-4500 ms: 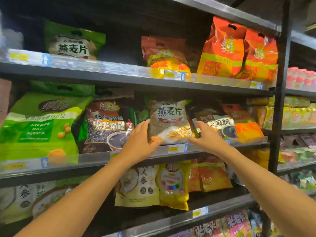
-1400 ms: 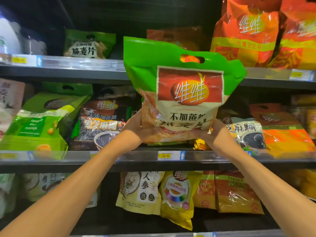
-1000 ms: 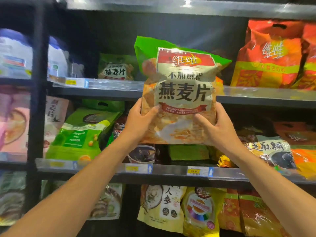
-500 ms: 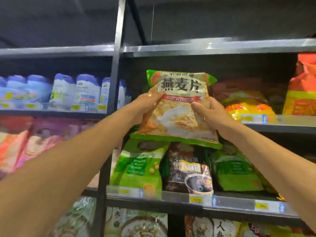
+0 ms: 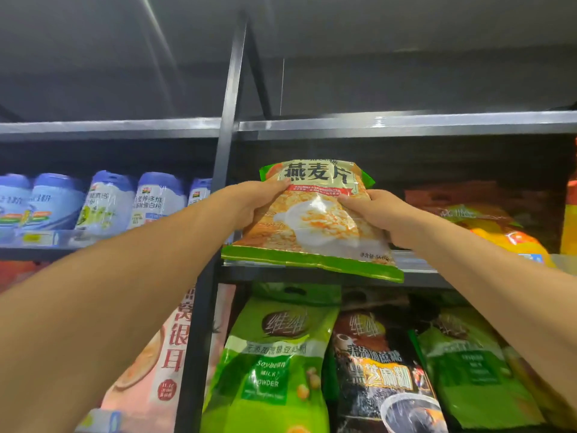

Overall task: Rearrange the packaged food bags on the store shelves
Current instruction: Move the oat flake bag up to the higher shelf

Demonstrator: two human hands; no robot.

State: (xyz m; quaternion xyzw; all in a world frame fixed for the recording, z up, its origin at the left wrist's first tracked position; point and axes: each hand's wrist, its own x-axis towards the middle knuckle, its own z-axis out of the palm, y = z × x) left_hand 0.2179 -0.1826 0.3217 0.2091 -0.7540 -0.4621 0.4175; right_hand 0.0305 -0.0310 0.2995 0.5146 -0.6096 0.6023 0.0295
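Observation:
Both my hands hold a green-edged oat flakes bag (image 5: 315,223) with a picture of flakes and large Chinese lettering. It leans back over the front edge of the upper shelf (image 5: 415,264), its bottom seam hanging slightly past the edge. My left hand (image 5: 249,201) grips its left side, fingers curled at the front. My right hand (image 5: 374,210) grips its right side the same way. The bag's top points into the dark shelf bay.
An orange-and-yellow bag (image 5: 493,226) lies on the same shelf to the right. Blue-lidded white tubs (image 5: 109,201) fill the left bay past a dark upright post (image 5: 224,151). Below stand a green soybean milk powder bag (image 5: 274,360), a black sesame bag (image 5: 381,370) and another green bag (image 5: 468,367).
The oat bag came off the middle shelf, rose and moved left to the upper shelf, where it now tilts back onto the edge. My view tipped upward.

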